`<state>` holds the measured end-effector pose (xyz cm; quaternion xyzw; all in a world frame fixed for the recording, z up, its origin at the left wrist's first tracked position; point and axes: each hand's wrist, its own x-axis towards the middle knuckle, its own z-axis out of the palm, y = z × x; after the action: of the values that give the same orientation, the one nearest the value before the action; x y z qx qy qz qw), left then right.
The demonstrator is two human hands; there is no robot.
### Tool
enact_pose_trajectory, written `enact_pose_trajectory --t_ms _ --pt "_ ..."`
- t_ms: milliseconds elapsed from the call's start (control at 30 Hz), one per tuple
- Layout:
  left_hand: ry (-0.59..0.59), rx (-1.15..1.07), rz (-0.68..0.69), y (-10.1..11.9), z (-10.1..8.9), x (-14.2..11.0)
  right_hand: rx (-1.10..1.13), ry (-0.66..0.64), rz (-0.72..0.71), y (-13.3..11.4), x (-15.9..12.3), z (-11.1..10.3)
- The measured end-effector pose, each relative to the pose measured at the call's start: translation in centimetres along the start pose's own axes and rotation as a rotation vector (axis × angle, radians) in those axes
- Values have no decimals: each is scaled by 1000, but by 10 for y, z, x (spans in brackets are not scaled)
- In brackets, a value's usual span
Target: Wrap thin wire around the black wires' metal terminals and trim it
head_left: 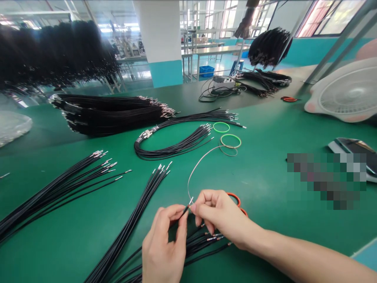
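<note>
My left hand pinches the metal-tipped end of a black wire between thumb and forefinger. My right hand meets it from the right, fingers pinched on the end of a thin pale wire that curves away toward the rubber bands. Under both hands lies a small bunch of black wires with metal terminals. An orange rubber band peeks out behind my right hand.
Bundles of black wires lie on the green table: one at left, one in the middle, a looped one, a large pile. Green rubber bands lie beyond. A white fan and a tablet sit right.
</note>
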<state>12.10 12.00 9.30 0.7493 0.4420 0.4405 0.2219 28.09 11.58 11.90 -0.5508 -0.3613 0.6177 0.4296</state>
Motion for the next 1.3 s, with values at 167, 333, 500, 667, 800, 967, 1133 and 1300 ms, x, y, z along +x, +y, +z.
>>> enact_pose_trajectory --t_ms 167,333,500,667,800,967,1133,1300 --pt "3 11 27 2 0 1 10 4 -13 0 1 -1" --pt "-5 4 8 2 1 0 -2 15 -40 0 0 0" --pt "30 -17 -226 0 3 -1 -73 37 -245 1 -7 0" --pt "55 -88 -327 -2 6 2 -218 11 -460 7 -12 2" --pt "64 -80 -312 -1 6 2 -254 12 -460 7 -9 0" --pt "53 -24 -257 3 6 2 -62 89 -283 3 -4 -2" --pt "24 -3 -79 3 5 4 185 -17 -105 5 -3 4" --pt "14 37 58 2 4 4 210 7 -56 4 -2 7"
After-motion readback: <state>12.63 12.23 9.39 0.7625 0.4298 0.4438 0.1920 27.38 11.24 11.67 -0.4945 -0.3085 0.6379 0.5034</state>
